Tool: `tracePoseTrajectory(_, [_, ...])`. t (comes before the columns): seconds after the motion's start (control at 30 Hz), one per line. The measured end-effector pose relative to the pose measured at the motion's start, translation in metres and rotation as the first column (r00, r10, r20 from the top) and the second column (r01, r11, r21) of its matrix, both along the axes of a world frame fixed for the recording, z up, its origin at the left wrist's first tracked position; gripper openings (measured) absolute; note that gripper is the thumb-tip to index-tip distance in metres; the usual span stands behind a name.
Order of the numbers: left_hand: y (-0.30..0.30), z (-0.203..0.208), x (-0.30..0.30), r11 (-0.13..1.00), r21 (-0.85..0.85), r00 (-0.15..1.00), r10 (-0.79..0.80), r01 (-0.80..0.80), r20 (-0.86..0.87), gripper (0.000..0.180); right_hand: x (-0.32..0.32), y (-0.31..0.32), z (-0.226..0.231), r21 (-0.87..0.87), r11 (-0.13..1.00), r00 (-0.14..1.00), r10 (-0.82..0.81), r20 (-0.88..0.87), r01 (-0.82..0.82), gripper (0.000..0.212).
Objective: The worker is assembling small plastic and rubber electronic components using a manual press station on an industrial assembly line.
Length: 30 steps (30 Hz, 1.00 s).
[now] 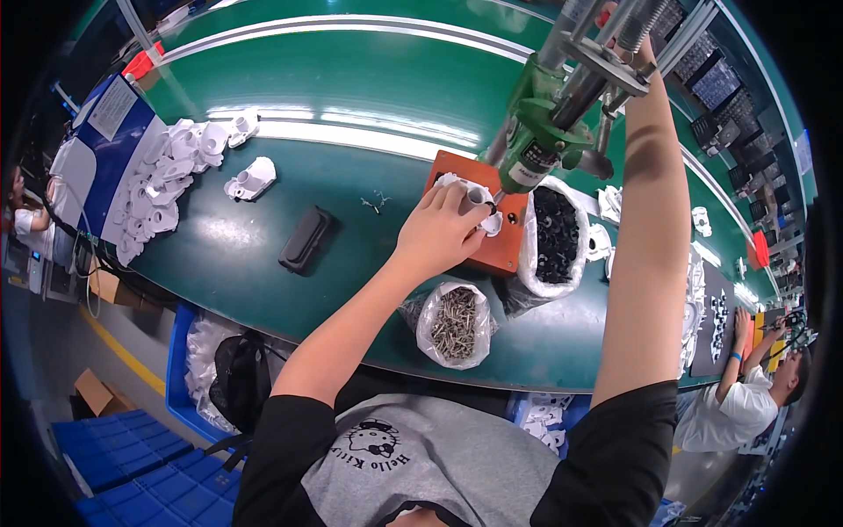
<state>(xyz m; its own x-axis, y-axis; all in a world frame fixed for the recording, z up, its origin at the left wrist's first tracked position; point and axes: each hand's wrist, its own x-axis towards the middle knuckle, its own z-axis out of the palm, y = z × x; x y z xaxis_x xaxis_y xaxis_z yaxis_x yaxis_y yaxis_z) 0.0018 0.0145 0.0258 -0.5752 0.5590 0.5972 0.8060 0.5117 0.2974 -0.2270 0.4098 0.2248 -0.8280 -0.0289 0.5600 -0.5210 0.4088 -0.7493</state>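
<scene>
My left hand (436, 230) is closed around a white plastic part (475, 195), pressing it onto an orange base block (450, 167). Directly over that part stands a green machine head (537, 132), its thin tip reaching down beside my fingers. My right arm stretches up past the machine; my right hand (634, 51) is at its upper rods and spring, fingers mostly hidden. Close to my left forearm, an open bag of screws (453, 325) sits near the table edge. A larger bag of small black parts (557, 233) stands right of the block.
Many white parts (171, 176) are heaped at the left, with a single white part (251, 179) apart from them. A black case (307, 239) and a few small pieces (377, 204) lie on the green table (237, 277). Another person (746, 400) works at the right.
</scene>
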Motion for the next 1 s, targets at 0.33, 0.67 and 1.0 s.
tracePoseTrajectory(0.33, [0.001,0.000,0.000,1.000,-0.002,0.997,0.003,-0.003,0.073,0.034,0.150,-0.138,0.074,-0.426,0.862,0.907,-0.380,-0.184,0.275,0.018])
tracePoseTrajectory(0.67, [0.000,0.001,0.000,1.000,-0.016,1.000,0.016,-0.016,0.014,0.034,0.328,-0.166,0.088,0.252,0.891,0.865,0.437,-0.247,-0.378,0.041])
tracePoseTrajectory(1.0, [-0.012,-0.001,0.002,0.996,-0.050,0.997,0.072,-0.071,0.017,0.033,0.374,-0.258,0.021,0.610,0.142,0.619,0.324,0.715,-0.779,0.031])
